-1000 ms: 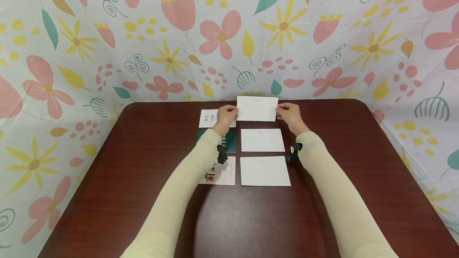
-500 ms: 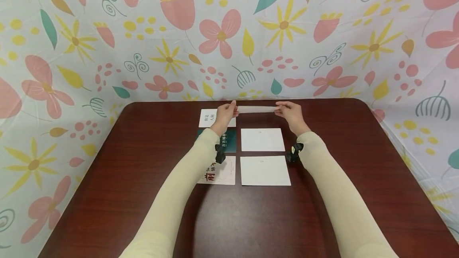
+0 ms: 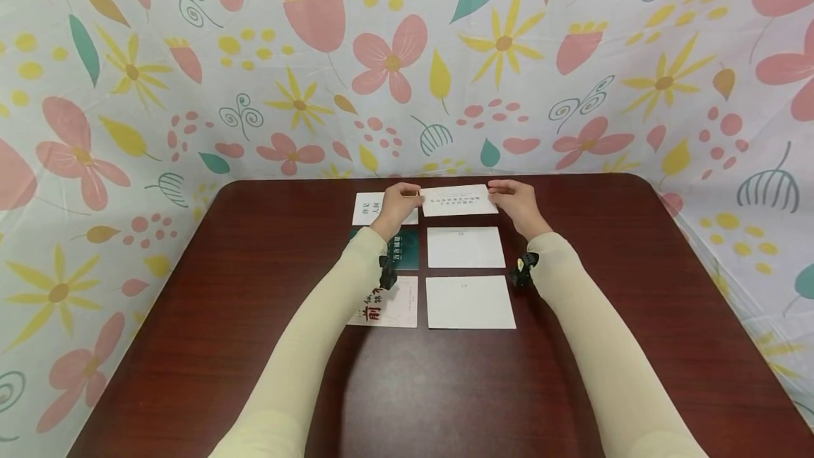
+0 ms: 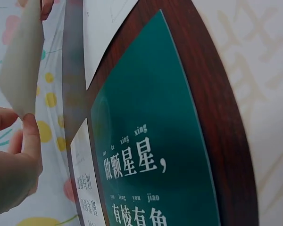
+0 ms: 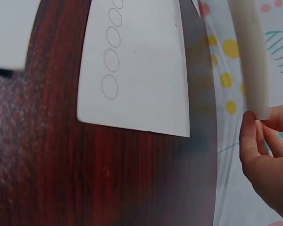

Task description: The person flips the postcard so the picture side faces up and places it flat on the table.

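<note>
Green card (image 4: 148, 101): "做颗星星,有棱有角" (pinyin above); pink card (image 3: 404, 302): "前".

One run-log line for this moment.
left hand: pinches one end of white card | right hand: pinches opposite end | white card: printed text visible | green card: flat on table

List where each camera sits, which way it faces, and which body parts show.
Head: on the head, looking forward and down at the table; sleeves, left hand and right hand show.
Left wrist: on that wrist, looking past the green card to the held card; left hand lower left, a sliver of right hand at top.
Right wrist: on that wrist, looking across a white card printed with circles; right hand lower right.
Both wrist views share the held card.
</note>
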Action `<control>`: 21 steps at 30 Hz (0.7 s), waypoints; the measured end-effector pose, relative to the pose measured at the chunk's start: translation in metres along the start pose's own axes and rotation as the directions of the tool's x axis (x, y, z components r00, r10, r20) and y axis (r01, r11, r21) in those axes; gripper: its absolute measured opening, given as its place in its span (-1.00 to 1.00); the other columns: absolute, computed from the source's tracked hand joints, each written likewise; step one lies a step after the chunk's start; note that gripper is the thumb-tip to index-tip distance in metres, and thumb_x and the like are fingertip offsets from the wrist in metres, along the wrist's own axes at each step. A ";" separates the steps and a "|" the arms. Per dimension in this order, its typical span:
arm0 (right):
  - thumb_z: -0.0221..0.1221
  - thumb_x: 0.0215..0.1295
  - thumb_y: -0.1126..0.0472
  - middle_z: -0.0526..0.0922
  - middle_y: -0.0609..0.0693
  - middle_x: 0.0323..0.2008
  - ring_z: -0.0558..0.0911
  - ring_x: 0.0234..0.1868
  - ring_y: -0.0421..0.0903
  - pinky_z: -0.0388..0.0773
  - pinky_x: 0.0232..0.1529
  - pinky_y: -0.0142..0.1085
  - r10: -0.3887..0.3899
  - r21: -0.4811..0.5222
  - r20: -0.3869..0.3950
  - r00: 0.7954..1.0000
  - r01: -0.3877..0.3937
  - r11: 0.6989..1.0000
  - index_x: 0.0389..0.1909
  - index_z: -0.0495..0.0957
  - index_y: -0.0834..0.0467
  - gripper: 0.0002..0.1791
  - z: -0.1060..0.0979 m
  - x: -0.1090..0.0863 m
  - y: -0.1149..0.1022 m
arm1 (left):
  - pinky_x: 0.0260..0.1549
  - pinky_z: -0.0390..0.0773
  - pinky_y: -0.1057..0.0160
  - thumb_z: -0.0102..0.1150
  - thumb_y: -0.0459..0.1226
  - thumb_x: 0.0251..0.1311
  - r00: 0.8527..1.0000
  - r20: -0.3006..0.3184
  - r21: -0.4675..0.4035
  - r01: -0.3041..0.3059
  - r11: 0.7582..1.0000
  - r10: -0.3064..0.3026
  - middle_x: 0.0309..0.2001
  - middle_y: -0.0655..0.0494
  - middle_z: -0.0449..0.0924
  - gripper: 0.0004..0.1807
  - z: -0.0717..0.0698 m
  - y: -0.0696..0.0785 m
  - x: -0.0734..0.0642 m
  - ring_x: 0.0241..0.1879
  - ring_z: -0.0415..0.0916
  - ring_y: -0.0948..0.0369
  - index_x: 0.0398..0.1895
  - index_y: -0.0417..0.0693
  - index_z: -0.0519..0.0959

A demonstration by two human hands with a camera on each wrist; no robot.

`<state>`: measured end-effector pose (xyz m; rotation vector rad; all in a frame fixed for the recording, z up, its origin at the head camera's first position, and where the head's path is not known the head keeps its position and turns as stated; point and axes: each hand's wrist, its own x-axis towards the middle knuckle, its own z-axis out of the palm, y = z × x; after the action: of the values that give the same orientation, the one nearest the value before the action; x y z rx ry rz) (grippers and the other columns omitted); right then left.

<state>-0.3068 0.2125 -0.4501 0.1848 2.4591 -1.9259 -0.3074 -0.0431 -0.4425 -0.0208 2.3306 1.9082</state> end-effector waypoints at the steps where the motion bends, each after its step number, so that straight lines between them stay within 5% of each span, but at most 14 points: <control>1: 0.12 0.35 0.35 0.51 0.22 0.08 0.53 0.02 -0.07 0.50 0.11 -0.24 0.002 -0.008 -0.006 1.000 -0.002 1.000 0.21 0.46 0.30 -0.58 0.001 0.000 0.000 | 0.07 0.47 0.10 0.19 -0.35 0.26 1.000 -0.003 0.005 0.007 1.000 -0.007 0.09 -0.10 0.44 -0.65 0.000 0.000 0.000 0.07 0.44 0.01 0.11 -0.20 0.52; 8: 0.11 0.34 0.37 0.51 0.23 0.08 0.53 0.00 -0.03 0.49 0.13 -0.17 0.031 -0.010 -0.015 0.999 -0.032 0.999 0.21 0.45 0.32 -0.58 0.005 -0.001 -0.001 | 0.04 0.49 0.14 0.19 -0.38 0.25 1.000 -0.021 0.026 0.019 0.999 -0.019 0.06 -0.12 0.45 -0.63 0.000 -0.003 0.000 0.07 0.43 0.01 0.13 -0.24 0.50; 17: 0.13 0.33 0.35 0.48 0.10 -0.15 0.55 -0.18 -0.06 0.61 -0.14 -0.28 0.032 -0.048 -0.001 0.999 -0.032 0.998 0.28 0.42 0.21 -0.52 0.007 -0.001 -0.004 | -0.10 0.61 0.12 0.18 -0.45 0.23 1.000 -0.002 0.012 0.001 1.000 -0.001 -0.20 -0.10 0.48 -0.49 0.001 -0.002 0.000 -0.26 0.54 0.07 0.28 -0.14 0.41; 21: 0.16 0.30 0.35 0.47 0.11 -0.16 0.54 -0.22 -0.04 0.62 -0.20 -0.27 0.021 -0.128 0.006 1.000 -0.021 0.992 0.33 0.37 0.17 -0.45 0.009 0.000 -0.005 | -0.16 0.61 0.07 0.20 -0.42 0.23 1.000 0.011 0.077 -0.012 0.997 0.011 -0.26 -0.06 0.47 -0.38 0.004 -0.001 -0.002 -0.29 0.55 -0.04 0.38 -0.05 0.32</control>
<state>-0.3074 0.2027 -0.4478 0.2003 2.5540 -1.7504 -0.3048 -0.0396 -0.4437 0.0101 2.4008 1.8170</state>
